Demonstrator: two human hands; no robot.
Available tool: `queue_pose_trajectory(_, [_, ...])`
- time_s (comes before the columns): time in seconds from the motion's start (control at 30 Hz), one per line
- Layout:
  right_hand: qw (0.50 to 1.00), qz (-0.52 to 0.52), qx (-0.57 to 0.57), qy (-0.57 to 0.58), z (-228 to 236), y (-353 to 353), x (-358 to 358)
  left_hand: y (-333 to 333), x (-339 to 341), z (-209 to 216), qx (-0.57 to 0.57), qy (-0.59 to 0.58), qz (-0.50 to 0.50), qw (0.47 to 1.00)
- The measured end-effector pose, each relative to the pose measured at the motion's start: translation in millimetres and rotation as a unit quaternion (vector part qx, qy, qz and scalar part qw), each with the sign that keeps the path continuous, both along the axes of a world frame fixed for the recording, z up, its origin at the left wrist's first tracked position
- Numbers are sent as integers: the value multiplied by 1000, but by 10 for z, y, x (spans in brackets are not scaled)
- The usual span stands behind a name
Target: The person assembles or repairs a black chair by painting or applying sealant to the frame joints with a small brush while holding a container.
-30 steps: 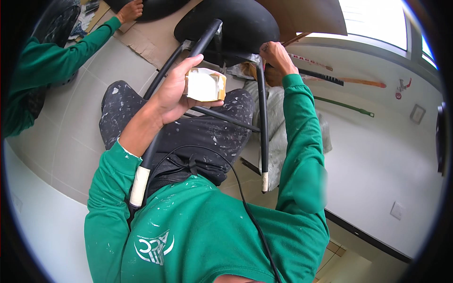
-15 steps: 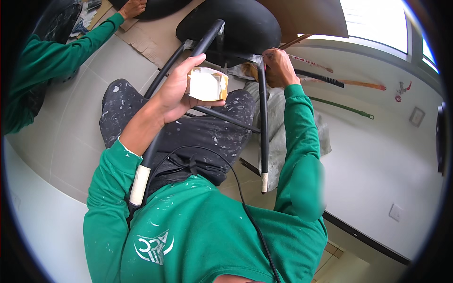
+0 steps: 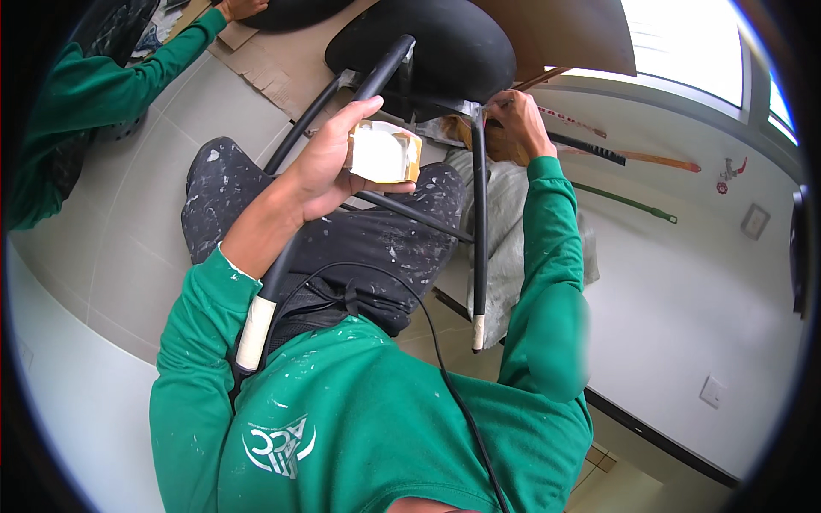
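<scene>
A small cut-open carton, tan outside with white stuff inside, rests in my left hand, whose thumb and fingers hold it from the side and below. Before me is an upturned black chair, its legs pointing toward my body and resting about my lap. Pale wrapping covers two leg ends. My right hand is at the far end of the right-hand chair leg, just beside its silvery joint. Its fingers are pinched together; whatever they hold is too small or hidden to name.
A grey cloth hangs beside the right leg. Long-handled tools, one a green rod, lie along the white surface at right. A black cable crosses my front. At upper left a co-worker's green sleeve reaches over cardboard.
My right hand has shifted slightly right, a little off the chair leg's joint. The left hand still holds the carton; the whole view has moved slightly.
</scene>
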State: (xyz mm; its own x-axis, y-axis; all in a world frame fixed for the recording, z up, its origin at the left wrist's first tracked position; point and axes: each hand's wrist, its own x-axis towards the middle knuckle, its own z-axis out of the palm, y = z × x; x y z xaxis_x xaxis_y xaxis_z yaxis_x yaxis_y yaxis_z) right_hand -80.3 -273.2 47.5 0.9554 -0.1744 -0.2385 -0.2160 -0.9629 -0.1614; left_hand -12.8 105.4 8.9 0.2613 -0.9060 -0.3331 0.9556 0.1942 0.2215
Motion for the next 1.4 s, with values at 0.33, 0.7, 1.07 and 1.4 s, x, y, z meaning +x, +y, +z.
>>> queue_pose_trajectory(0.33, [998, -48, -19, 24, -32, -104, -36, -12, -11, -8, -2, 6, -2, 1000])
queue_pose_trajectory(0.7, [998, -51, 0, 35, 82, 9, 41, 0, -19, -8, 5, 3, 4, 1000])
queue_pose_trajectory(1.07, [999, -16, 0, -41, 7, -14, -129, -21, -46, -16, -2, -7, -7, 1000])
queue_pose_trajectory(1.4, [921, -117, 292, -231, 1321, 1147, -781, -79, -64, 69, 35, -40, -17, 998])
